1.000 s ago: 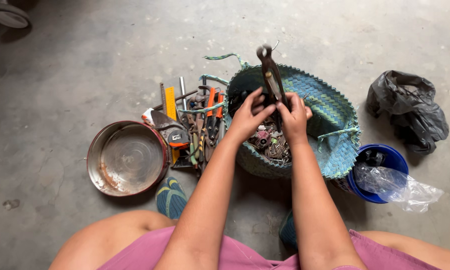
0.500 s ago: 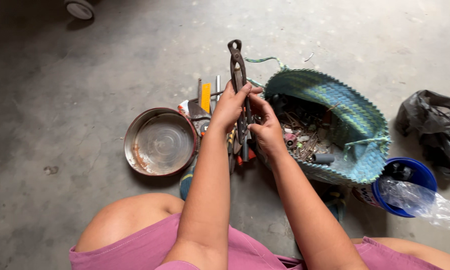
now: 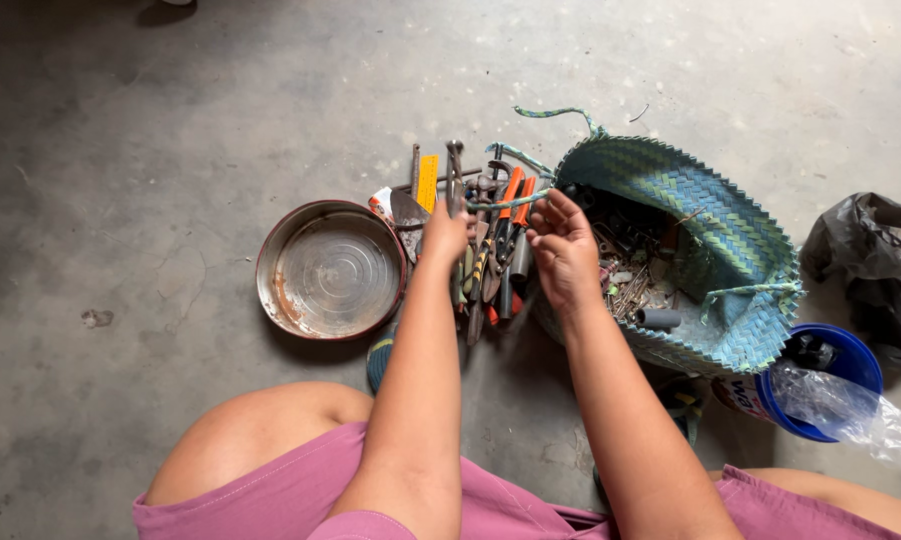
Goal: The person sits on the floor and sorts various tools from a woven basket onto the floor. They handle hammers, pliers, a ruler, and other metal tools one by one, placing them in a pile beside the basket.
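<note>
- Your left hand [image 3: 446, 232] is closed around the rusty pincers [image 3: 455, 185], low over the pile of hand tools [image 3: 485, 250] on the concrete floor [image 3: 170, 120]. The head of the pincers points away from you, beside a yellow ruler [image 3: 427, 180].
- Your right hand [image 3: 562, 248] holds nothing, its fingers [image 3: 560, 208] loosely spread and curled at the near rim of the woven basket [image 3: 710, 240].
- Judge the pincers as heavy for their size, all steel, stiff, and rough with rust (so not slippery, though they may mark your palm). They look top-heavy toward the head.
- The best hold seems to be on both handles together, close below the pivot, where the weight sits; a grip at the handle tips would let the head swing.
- The handles may spring apart, so keep them pinched.
- The round metal tin [image 3: 330, 270] lies just left of the pile; a blue tub [image 3: 820, 385] and a black bag [image 3: 870, 270] lie to the right of the basket.
</note>
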